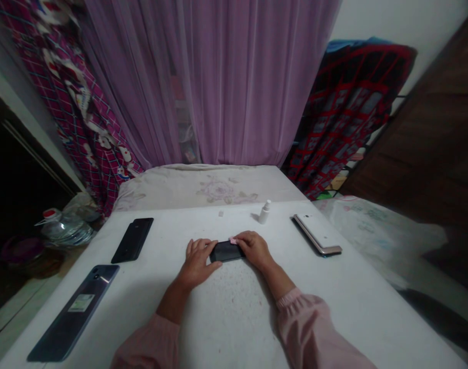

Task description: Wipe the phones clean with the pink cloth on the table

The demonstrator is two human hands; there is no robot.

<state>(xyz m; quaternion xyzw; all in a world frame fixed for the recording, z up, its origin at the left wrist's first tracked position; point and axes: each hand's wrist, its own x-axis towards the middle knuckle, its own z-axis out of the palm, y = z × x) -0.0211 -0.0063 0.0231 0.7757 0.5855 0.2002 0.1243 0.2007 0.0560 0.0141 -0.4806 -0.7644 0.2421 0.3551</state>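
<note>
A black smartphone [226,251] lies flat on the white table [345,302], between my two hands. My left hand [197,262] holds its left end, with the fingers spread. My right hand [255,250] rests on its right end and presses a small pink tab [232,240] against the phone's top edge. The tab's material is hard to tell. Much of the phone's right end is hidden by my right hand. Pink sleeves cover both forearms.
Other phones lie on the table: a black one [132,240], a blue-grey one [73,320] with a label, and a white one [317,234]. A small white spray bottle [264,212] stands beyond my hands. A pale pillow [203,187] lies behind the table.
</note>
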